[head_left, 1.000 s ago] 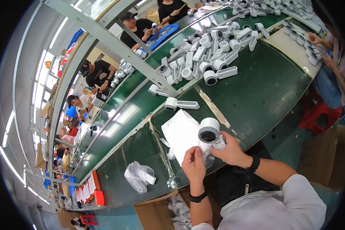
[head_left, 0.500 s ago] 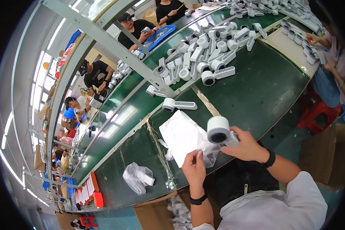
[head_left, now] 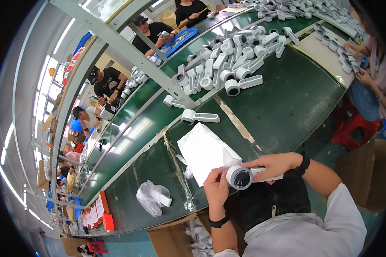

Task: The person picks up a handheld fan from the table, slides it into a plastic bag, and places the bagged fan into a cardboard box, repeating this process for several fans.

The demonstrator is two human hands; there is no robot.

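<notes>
My right hand [head_left: 272,166] is closed around the handle of a white handheld device [head_left: 239,177], which looks like a small fan. Its round head, with a dark glossy face, is turned up toward me. My left hand [head_left: 216,186] pinches at the left side of this head, where a bit of clear plastic bag [head_left: 232,163] shows; the rest of that bag is hidden. Just beyond my hands lies a stack of white bags [head_left: 203,150] on the green table. Further off rests a single similar device [head_left: 200,117].
A heap of similar devices [head_left: 227,60] covers the far table. A bagged device [head_left: 153,198] lies left, near an orange-red box [head_left: 99,212]. Below the table edge stands a carton [head_left: 171,240] with bagged devices. A metal post [head_left: 158,75] rises ahead. Co-workers sit around.
My right hand has brought the device down and nearer to me, turning its dark face upward. The clear bag is now mostly hidden behind it. My left hand has stayed nearly in place.
</notes>
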